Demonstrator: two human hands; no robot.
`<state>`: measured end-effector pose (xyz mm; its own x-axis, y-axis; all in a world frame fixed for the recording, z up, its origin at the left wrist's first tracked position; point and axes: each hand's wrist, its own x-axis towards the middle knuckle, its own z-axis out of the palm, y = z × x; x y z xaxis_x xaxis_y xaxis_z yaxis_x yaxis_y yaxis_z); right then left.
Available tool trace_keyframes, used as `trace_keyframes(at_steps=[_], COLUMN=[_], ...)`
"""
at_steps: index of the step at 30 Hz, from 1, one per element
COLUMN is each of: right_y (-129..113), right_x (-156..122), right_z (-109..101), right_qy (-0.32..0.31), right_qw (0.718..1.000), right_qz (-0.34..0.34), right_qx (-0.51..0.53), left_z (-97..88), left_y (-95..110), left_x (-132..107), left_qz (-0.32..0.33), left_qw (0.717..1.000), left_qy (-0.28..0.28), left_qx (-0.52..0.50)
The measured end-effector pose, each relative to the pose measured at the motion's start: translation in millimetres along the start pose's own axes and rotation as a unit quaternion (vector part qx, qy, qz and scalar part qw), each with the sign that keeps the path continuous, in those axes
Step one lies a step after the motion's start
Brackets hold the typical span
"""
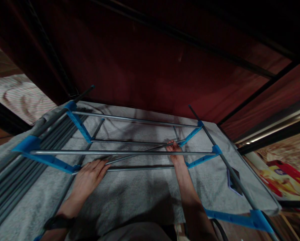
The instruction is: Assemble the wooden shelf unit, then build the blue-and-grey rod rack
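A loose grey metal tube (127, 157) runs at a slant through a half-built rack, with both my hands on it. My left hand (91, 171) is closed over its near left part, beside the low front crossbar (142, 168). My right hand (174, 150) pinches the tube's far right part, beyond the upper front crossbar (119, 152) and close to a right-hand blue bracket (188, 137). Grey tubes and blue plastic brackets (30, 145) form the rack. An upper back crossbar (139, 121) and a low back crossbar (122, 142) span its far side.
Several grey tubes (43, 164) lie bundled at the left on the grey cloth (139, 197). A phone (233, 180) rests under the right-hand upright (230, 167). Dark red panels (144, 67) rise behind. Beyond the right edge sits a red and yellow box (285, 179).
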<state>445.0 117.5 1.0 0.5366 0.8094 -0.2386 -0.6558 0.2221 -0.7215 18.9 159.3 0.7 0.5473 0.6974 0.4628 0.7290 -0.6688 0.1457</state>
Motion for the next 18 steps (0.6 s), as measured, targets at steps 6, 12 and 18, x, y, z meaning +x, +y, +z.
trace_keyframes(at_steps=[6,12,18], right_y=[-0.2,0.8,0.2], right_x=[1.7,4.2,7.4], right_z=[-2.4,-5.4,-7.3], right_qy=[-0.01,-0.007,0.002], right_qw=[1.0,1.0,1.0], right_qz=[0.0,0.001,0.004], right_qx=[-0.01,-0.014,-0.016], left_z=[-1.9,-1.5,1.5], left_y=[2.8,1.0,-1.6], left_x=[2.9,3.7,2.6], left_qz=[-0.013,-0.008,-0.006], left_qw=[1.0,1.0,1.0], left_qy=[-0.008,-0.003,0.003], left_qx=[-0.016,-0.011,-0.012])
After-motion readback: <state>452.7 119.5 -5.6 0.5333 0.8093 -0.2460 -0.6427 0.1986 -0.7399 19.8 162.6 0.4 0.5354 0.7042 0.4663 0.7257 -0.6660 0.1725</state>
